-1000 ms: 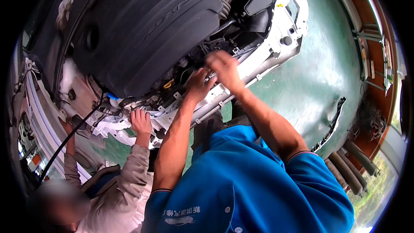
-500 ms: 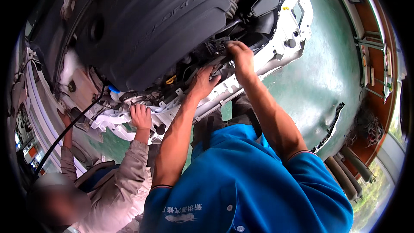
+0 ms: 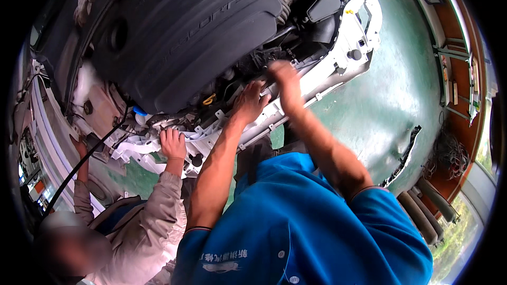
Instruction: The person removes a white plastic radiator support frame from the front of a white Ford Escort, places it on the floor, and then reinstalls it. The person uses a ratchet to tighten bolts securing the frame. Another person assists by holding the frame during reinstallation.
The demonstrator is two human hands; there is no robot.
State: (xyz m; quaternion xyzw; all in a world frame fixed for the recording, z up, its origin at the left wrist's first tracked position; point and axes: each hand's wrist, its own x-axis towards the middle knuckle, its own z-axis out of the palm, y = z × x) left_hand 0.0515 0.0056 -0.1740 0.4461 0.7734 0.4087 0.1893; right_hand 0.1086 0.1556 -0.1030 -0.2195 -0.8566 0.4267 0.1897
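Over the front crossmember [image 3: 289,99] of a car, my left hand [image 3: 249,104] reaches in at the edge of the engine bay. Its fingers stretch forward and the thumb stands apart; the fingertips lie against dark parts behind the beam. Close by on the right is my right hand [image 3: 285,80], smeared by motion above the same beam, so its fingers do not show clearly. A large black engine cover [image 3: 195,31] fills the bay ahead of both hands. A yellow dipstick handle [image 3: 209,99] shows to the left of my left hand.
At the left, another person in a beige jacket [image 3: 145,221] rests a hand [image 3: 172,143] on the crossmember. A black rod [image 3: 84,161] slants past that person. A dark strip [image 3: 404,155] lies on the green floor [image 3: 369,111]; shelving [image 3: 454,47] stands at the right.
My right hand has drawn back toward me and slightly left from the dark parts behind the beam. My left hand has hardly moved; the other person's hand stays on the crossmember.
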